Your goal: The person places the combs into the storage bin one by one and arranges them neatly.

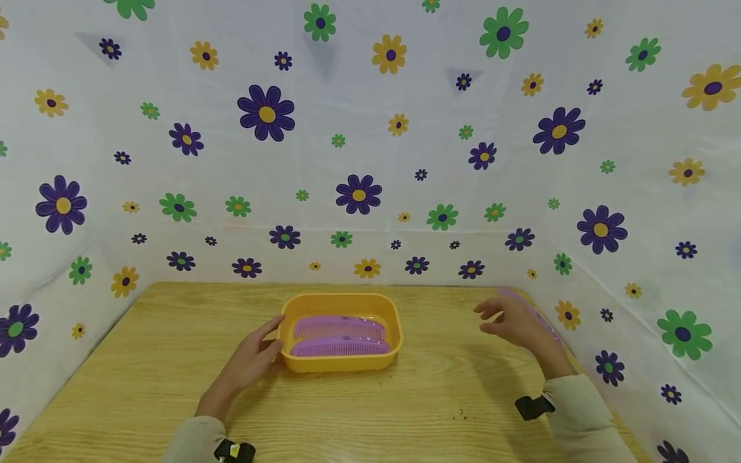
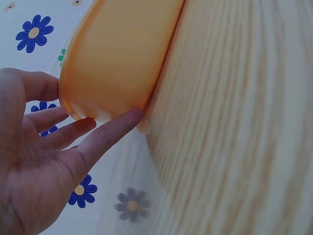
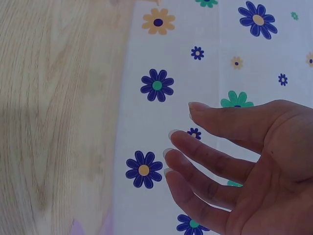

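Note:
Two purple combs, a rear comb [image 1: 338, 326] and a front comb [image 1: 340, 347], lie side by side in a yellow plastic basin [image 1: 340, 365]. My left hand [image 1: 251, 357] touches the basin's left end; in the left wrist view its fingertips [image 2: 132, 115] rest against the wall and rim with the fingers fairly straight. My right hand [image 1: 512, 325] hovers over the right side of the table, fingers loosely bent and holding nothing. Behind it a curved purple object [image 1: 552, 326], partly hidden by the hand, lies along the table's right edge.
The wooden table [image 1: 370, 418] ends against a white flower-printed cloth [image 1: 370, 161] at the back and both sides. Small dark specks [image 1: 463, 415] lie on the tabletop in front of the right hand. Dark camera straps sit on both sleeves.

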### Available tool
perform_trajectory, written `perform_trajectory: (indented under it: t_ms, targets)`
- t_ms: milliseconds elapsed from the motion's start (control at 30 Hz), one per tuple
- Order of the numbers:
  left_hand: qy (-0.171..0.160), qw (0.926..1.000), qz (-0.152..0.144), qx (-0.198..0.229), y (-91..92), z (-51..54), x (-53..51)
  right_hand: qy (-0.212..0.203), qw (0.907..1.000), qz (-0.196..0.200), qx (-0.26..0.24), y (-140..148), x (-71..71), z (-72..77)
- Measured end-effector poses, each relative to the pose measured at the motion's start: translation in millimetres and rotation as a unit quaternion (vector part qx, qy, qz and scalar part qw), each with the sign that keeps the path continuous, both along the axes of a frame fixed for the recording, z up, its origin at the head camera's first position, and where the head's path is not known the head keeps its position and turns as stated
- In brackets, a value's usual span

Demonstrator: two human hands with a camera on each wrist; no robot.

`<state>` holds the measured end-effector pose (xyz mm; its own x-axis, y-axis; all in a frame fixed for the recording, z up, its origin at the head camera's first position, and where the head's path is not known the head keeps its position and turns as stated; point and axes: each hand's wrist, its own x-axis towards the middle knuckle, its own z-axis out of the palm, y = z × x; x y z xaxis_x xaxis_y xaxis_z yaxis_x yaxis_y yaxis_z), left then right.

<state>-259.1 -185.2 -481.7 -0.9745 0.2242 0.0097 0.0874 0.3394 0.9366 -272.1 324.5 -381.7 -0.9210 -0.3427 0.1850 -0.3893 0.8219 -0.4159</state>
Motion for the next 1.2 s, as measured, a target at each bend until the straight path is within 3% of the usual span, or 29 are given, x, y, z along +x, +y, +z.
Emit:
perform_trajectory:
  t_ms: [200, 567, 1200]
  targets:
    - [0.009, 0.9999, -0.008, 0.008, -0.6, 0.6, 0.5, 0.001, 0.9997, -0.008, -0.024, 6, 3.8, -1.8]
    - [0.009, 0.9999, -0.005, -0.002, -0.9, -1.8, 0.2, -0.054, 0.9964, -0.062, -0.022, 28, 14.7, -1.4]
    - [0.009, 0.9995, -0.017, 0.024, -1.7, 0.1, -1.5, -0.033, 0.9973, -0.066, -0.007, 61, 25.1, -11.4]
